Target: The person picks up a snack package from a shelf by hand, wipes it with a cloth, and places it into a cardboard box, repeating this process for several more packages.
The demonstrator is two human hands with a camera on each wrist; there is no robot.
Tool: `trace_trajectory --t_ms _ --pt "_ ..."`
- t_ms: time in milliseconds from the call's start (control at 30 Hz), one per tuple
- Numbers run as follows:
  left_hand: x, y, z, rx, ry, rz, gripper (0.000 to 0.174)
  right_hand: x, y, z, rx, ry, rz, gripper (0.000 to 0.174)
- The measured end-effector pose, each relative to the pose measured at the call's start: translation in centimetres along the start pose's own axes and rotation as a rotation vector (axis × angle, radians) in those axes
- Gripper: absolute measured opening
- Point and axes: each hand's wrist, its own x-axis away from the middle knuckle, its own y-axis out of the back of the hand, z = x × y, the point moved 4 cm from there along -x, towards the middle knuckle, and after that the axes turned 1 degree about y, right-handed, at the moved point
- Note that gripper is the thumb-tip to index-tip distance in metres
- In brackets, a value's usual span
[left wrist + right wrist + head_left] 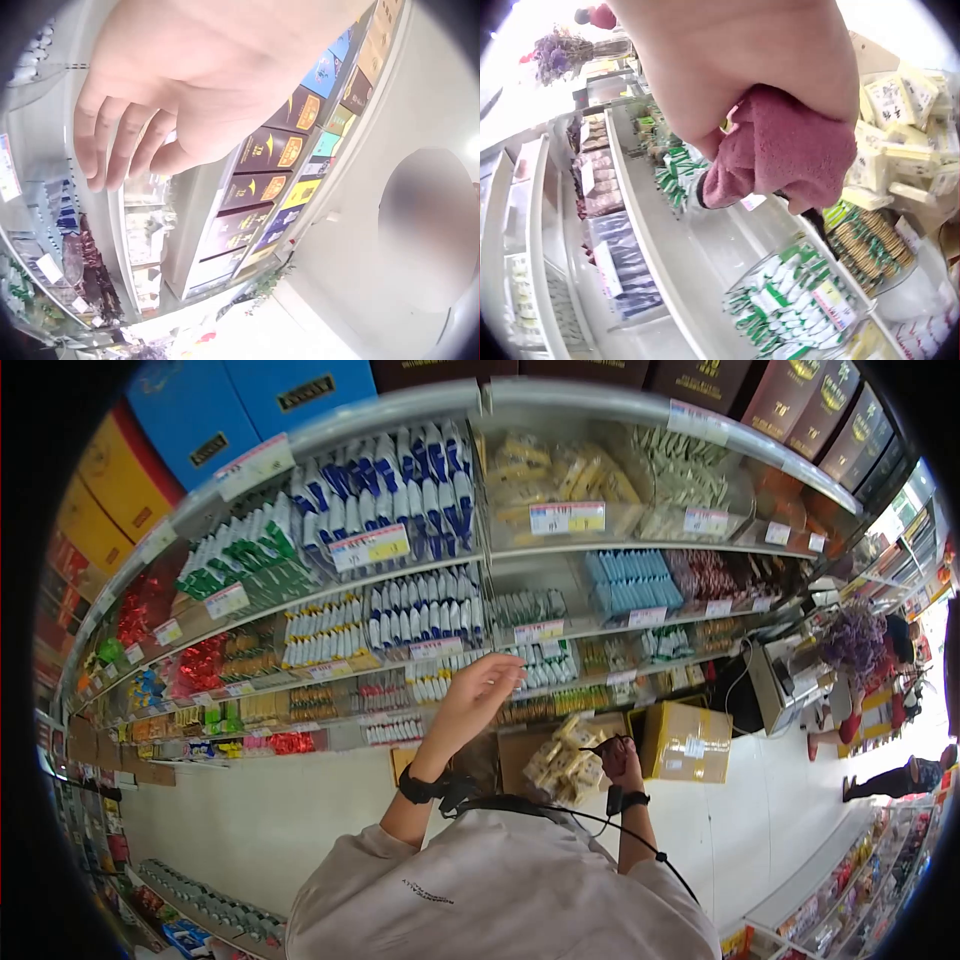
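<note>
My right hand point(624, 762) grips a bunched mauve cloth point(784, 150), its folds hanging out below the fingers in the right wrist view. That hand is beside a heap of yellow-and-white wrapped packets point(565, 762) in an open cardboard box. Green-and-white packets point(787, 300) on a shelf lie below the cloth in the right wrist view. My left hand point(482, 695) is raised in front of the lower shelves, overlapping white-and-green packets point(548, 665) in the head view. Its fingers point(124, 142) are loosely bent and hold nothing.
Tiered shelves with clear bins of wrapped snacks and price tags point(568, 518) span the front. Large boxed goods point(190, 420) line the top. A taped carton point(690, 743) stands on the floor at the right. Other people point(905, 775) are at the far right.
</note>
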Motion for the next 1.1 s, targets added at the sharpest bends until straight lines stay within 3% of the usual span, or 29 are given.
trace_trajectory --t_ms 33,67,133,233,333,367,467,500,600,700,733,800,867,933,1100 --pt "-0.8 -0.4 -1.0 0.007 -0.032 0.024 0.027 -0.3 -0.6 1.0 -0.102 0.098 0.063 0.024" --pt "-1.6 -0.8 -2.0 0.013 -0.061 0.051 0.027 2.2 -3.4 2.3 -0.123 0.118 0.285 0.027" --pt "-3.3 -1.5 -4.2 0.048 -0.17 0.062 0.025 3.3 -6.0 4.0 -0.148 0.093 0.518 0.027" --pt "-6.4 -1.8 -6.5 0.043 -0.284 0.061 0.024 12.1 -14.9 5.5 -0.219 0.114 0.203 0.03" --pt "-9.3 -1.7 -8.7 0.017 -0.365 -0.031 0.022 9.8 -13.5 6.4 -0.165 0.175 0.633 0.028" --pt "-10.1 -1.6 -9.6 -0.059 -0.451 -0.11 0.022 9.2 -14.1 6.9 -0.035 0.249 1.039 0.017" --pt "-12.9 -1.4 -12.3 -0.295 -0.665 -0.315 0.019 11.6 -14.5 7.3 0.069 0.432 0.546 0.017" --pt "-13.9 -1.4 -13.2 -0.381 -0.703 -0.359 0.017 11.7 -14.6 7.5 0.085 0.434 0.591 0.025" --pt "-18.5 -0.5 -13.9 -0.752 -0.779 -0.45 0.017 12.6 -14.5 8.1 0.028 0.399 0.476 0.026" --pt "-22.8 0.4 -13.5 -0.864 -0.467 -0.351 0.019 13.0 -14.8 9.1 0.234 0.482 0.401 0.028" --pt "-24.6 1.1 -13.0 -0.866 -0.347 -0.319 0.021 13.8 -15.3 9.4 0.291 0.537 0.279 0.028" --pt "-28.5 3.3 -10.8 -1.081 -0.367 -0.361 0.048 14.2 -15.9 10.3 0.305 0.621 0.366 0.033" --pt "-30.5 4.6 -10.0 -1.079 -0.103 -0.158 0.064 17.9 -18.4 10.9 0.37 0.692 0.386 0.038" --pt "-29.2 4.1 -10.5 -1.041 0.026 -0.085 0.07 18.3 -18.2 11.4 0.529 0.74 0.342 0.038" --pt "-32.2 5.4 -9.1 -1.189 0.089 -0.149 0.049 18.8 -17.6 11.6 0.478 0.738 0.307 0.039"
